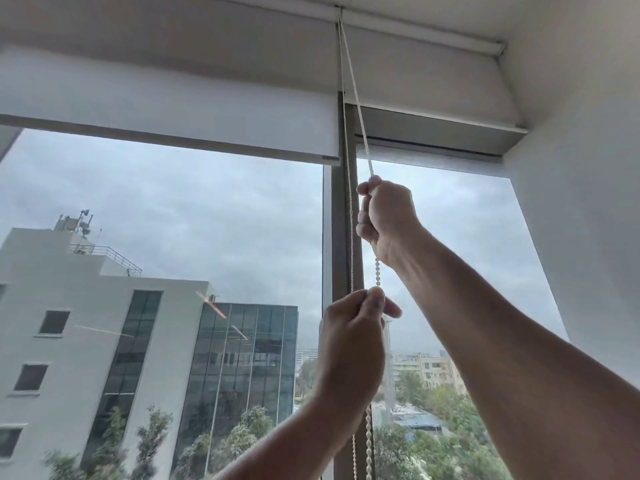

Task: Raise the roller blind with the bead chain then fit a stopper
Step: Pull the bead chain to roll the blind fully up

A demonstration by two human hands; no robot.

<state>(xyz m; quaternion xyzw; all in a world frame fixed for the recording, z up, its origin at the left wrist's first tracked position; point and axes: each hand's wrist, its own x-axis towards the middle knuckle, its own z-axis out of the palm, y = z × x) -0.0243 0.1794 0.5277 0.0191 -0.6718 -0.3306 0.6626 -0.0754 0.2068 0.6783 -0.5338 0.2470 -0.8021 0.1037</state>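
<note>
Hands number two, both on one strand of the bead chain (360, 109), which runs down in two strands from the roller at the ceiling. Two roller blinds hang side by side: the left blind (166, 109) has its bottom bar across the upper part of the glass, and the right blind (426, 81) sits higher, its lower edge near the top of its pane. A grey window post (341, 237) stands between the two panes, and the second strand hangs straight along it. A white wall (581, 202) closes in tight on the right, while the glass to the left and below lies open.

The right hand (388, 216) is raised highest, arm stretched up from the lower right, fist closed around the slanting strand. The left hand (353, 341) comes up from below, just beneath the right, pinching the same strand between thumb and fingertips. Beads show between the two hands and trail below the left wrist.
</note>
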